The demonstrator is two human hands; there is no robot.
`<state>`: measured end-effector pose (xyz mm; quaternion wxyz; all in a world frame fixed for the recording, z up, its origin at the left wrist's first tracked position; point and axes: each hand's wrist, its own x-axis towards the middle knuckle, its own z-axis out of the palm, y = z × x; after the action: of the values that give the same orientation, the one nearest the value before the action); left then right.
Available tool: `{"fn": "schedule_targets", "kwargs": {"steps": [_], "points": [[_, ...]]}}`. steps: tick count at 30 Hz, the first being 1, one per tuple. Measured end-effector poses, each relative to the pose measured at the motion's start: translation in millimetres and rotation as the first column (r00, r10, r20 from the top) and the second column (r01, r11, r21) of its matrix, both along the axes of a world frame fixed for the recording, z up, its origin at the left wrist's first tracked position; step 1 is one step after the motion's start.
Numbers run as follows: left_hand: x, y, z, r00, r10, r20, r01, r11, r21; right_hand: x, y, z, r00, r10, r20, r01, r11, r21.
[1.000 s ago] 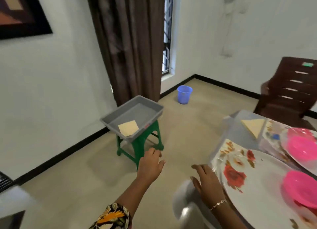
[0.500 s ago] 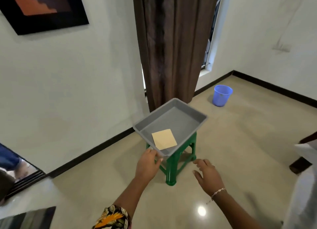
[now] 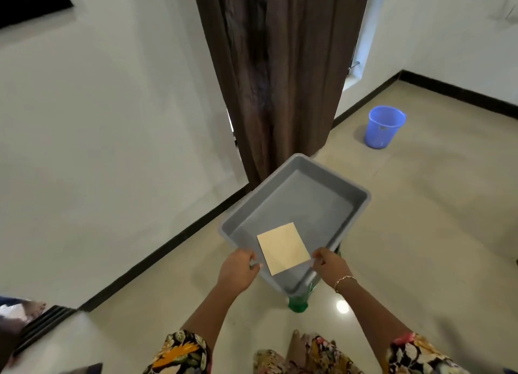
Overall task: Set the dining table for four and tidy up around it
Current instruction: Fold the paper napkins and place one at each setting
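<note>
A grey plastic tray [image 3: 347,194] sits on a green stool [image 3: 297,306], of which only one foot shows below the tray. A beige square napkin [image 3: 283,247] lies flat in the tray's near end. My left hand [image 3: 238,270] grips the tray's near-left rim with curled fingers. My right hand [image 3: 329,263] grips the near-right rim, its fingertips right at the napkin's right corner. The dining table is out of view.
A brown curtain [image 3: 280,74] hangs just behind the tray against the white wall. A blue bucket [image 3: 384,127] stands on the tiled floor at the right. Another person's foot [image 3: 33,308] shows at the far left by a dark mat.
I have turned away from the table and stepped up to the stool. Both hands have moved forward from mid-air onto the tray's near rims.
</note>
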<state>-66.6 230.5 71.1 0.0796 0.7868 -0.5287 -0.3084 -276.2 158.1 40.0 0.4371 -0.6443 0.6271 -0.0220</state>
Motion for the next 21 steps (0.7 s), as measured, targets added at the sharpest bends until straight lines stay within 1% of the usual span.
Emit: {"fn": "schedule_targets", "kwargs": {"steps": [2, 5, 8, 10, 13, 16, 18, 21], "points": [[10, -23, -7, 1.000, 0.001, -0.021, 0.000, 0.999, 0.042, 11, -23, -9, 0.999, -0.016, -0.033, 0.018, 0.997, 0.078], [20, -53, -29, 0.997, 0.012, -0.070, -0.004, 0.994, 0.114, 24, -49, -26, 0.994, -0.051, -0.100, 0.065, 0.987, 0.148], [26, -82, -59, 0.994, -0.042, -0.104, 0.062, 0.977, 0.204, 35, -69, -51, 0.985, -0.105, -0.136, 0.132, 0.969, 0.209], [31, -104, -81, 0.989, -0.067, -0.130, 0.099, 0.960, 0.261, 43, -77, -70, 0.982, -0.099, -0.163, 0.139, 0.956, 0.257], [36, -134, -118, 0.975, -0.159, -0.156, 0.205, 0.913, 0.353, 52, -89, -101, 0.973, -0.091, -0.211, 0.156, 0.934, 0.320], [40, -157, -148, 0.950, -0.292, -0.110, 0.310, 0.844, 0.437, 60, -100, -129, 0.962, -0.109, -0.251, 0.196, 0.913, 0.357], [42, -169, -167, 0.926, -0.367, -0.094, 0.366, 0.803, 0.471, 63, -107, -146, 0.950, -0.142, -0.280, 0.239, 0.904, 0.353], [42, -183, -189, 0.897, -0.427, -0.113, 0.422, 0.754, 0.504, 65, -114, -168, 0.918, -0.221, -0.330, 0.328, 0.891, 0.315]]}}
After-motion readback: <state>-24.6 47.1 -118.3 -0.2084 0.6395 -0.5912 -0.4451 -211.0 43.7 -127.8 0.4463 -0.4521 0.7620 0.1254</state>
